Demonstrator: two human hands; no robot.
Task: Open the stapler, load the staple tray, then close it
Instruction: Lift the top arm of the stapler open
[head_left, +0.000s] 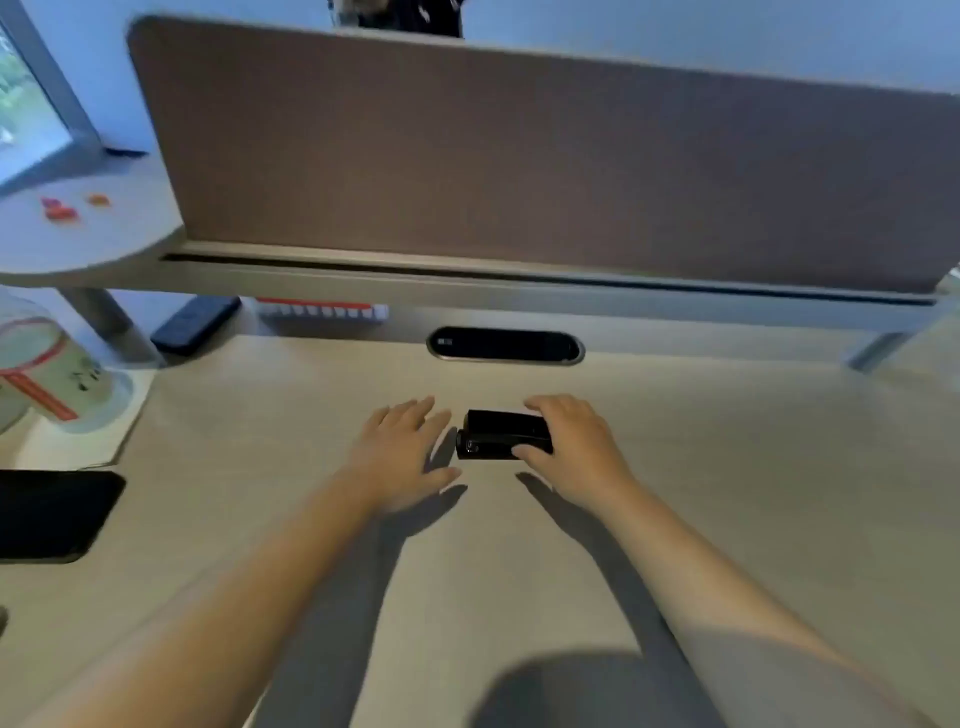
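Note:
A small black stapler (498, 435) lies closed on the light wooden desk (727, 467), lengthwise left to right, in the middle of the view. My right hand (571, 449) wraps its right end, fingers over the top and thumb on the near side. My left hand (402, 452) hovers just left of the stapler with its fingers spread, a small gap between them and the stapler. No staples are visible.
A brown partition panel (519, 156) rises behind the desk, with an oval cable port (505, 344) below it. A black phone (52, 514) lies at the left edge. A clear container with red tape (47, 374) stands at the far left, a dark remote-like object (195, 322) behind it.

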